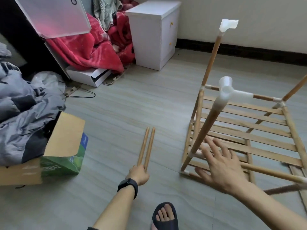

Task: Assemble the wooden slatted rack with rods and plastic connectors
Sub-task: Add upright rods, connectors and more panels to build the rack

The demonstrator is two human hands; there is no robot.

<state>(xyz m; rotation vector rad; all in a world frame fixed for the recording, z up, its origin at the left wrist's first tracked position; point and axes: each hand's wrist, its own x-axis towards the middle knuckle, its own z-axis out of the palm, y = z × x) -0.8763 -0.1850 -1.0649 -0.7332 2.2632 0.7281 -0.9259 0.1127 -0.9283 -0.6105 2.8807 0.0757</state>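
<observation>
Wooden slatted rack [245, 130] (right hand [221, 166] splayed), left hand [138, 174] grip around two round rods [147, 146]

matt wooden rods [147, 146], translucent plastic connector [228, 90]

Two loose rods [147, 147] in the left hand [138, 174], right hand [221, 166] spread before the rack [245, 130]
</observation>
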